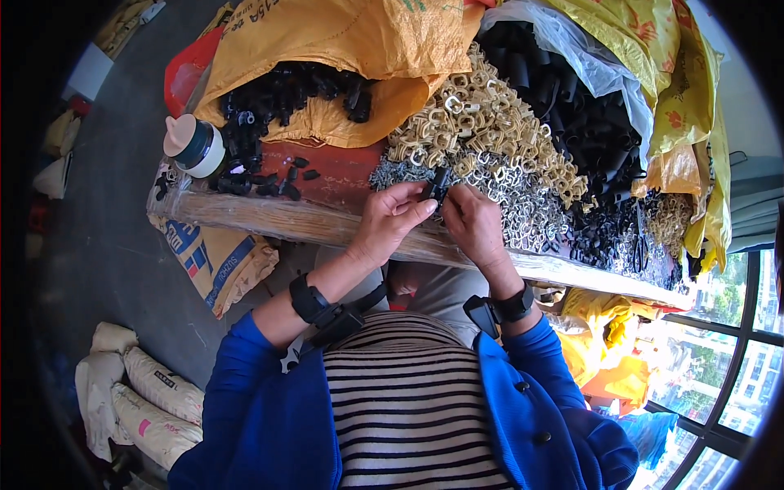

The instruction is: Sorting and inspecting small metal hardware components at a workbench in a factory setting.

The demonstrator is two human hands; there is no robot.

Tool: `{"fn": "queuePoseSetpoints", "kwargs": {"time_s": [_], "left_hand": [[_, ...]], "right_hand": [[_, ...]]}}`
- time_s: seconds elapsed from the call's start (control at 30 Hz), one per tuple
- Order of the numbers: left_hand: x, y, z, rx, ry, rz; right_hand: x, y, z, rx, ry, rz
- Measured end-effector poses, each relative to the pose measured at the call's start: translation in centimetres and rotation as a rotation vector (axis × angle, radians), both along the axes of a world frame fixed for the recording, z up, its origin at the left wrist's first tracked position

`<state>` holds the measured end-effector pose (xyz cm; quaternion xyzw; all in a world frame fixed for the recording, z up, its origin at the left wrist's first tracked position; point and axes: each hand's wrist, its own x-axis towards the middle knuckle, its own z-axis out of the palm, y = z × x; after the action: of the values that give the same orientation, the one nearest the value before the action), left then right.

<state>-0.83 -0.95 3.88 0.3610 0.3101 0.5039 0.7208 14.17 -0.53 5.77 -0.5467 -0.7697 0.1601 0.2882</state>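
Observation:
Over the table's near edge, my left hand (387,224) pinches a small black plastic part (439,183) between thumb and fingers. My right hand (477,224) is right beside it with its fingertips drawn together near the part. Whatever those fingertips hold is hidden. Just beyond the hands is a heap of small silver metal clips (516,206). Behind it rises a pile of cream-coloured buckle-like plastic pieces (465,114). Several loose black parts (286,181) lie left of my hands on the reddish tabletop (347,170).
An orange woven bag (335,37) spills black parts at the far left, near a round jar (196,147). Larger black pieces (563,98) fill a bag at the far right. Small black parts (608,233) lie right. A wooden edge (302,224) borders the table; sacks (147,392) lie on the floor.

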Motion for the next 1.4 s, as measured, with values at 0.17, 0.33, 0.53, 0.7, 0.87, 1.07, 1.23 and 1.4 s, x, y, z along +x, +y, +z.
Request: {"fn": "queuePoseSetpoints", "kwargs": {"time_s": [0.17, 0.33, 0.53, 0.7, 0.87, 1.07, 1.23, 1.4], "left_hand": [[-0.3, 0.2, -0.2, 0.025, -0.042, -0.035], [-1.2, 0.7, -0.5, -0.076, -0.224, -0.096], [-1.4, 0.4, -0.7, -0.091, -0.277, -0.158], [-1.6, 0.4, -0.8, -0.125, -0.229, -0.119], [-1.8, 0.0, 0.1, -0.221, -0.159, -0.153], [-1.8, -0.6, 0.5, -0.271, -0.199, -0.235], [-2.2, -0.9, 0.4, -0.306, -0.25, -0.252], [-2.0, -1.2, 0.6, -0.325, -0.227, -0.281]], "right_hand": [[0.5, 0.4, -0.5, -0.033, -0.013, 0.035], [0.8, 0.4, -1.7, -0.487, 0.871, 0.143], [0.1, 0.3, -1.4, -0.772, 1.382, 0.027], [0.6, 0.3, -1.1, -0.736, 1.355, 0.079], [0.4, 0.2, 1.3, -0.549, 1.191, 0.095], [-0.2, -0.3, 2.3, -0.427, 0.903, 0.243], [-0.4, -0.4, 2.2, -0.389, 0.824, 0.279], [-0.9, -0.7, 2.2, -0.264, 0.662, 0.199]]}}
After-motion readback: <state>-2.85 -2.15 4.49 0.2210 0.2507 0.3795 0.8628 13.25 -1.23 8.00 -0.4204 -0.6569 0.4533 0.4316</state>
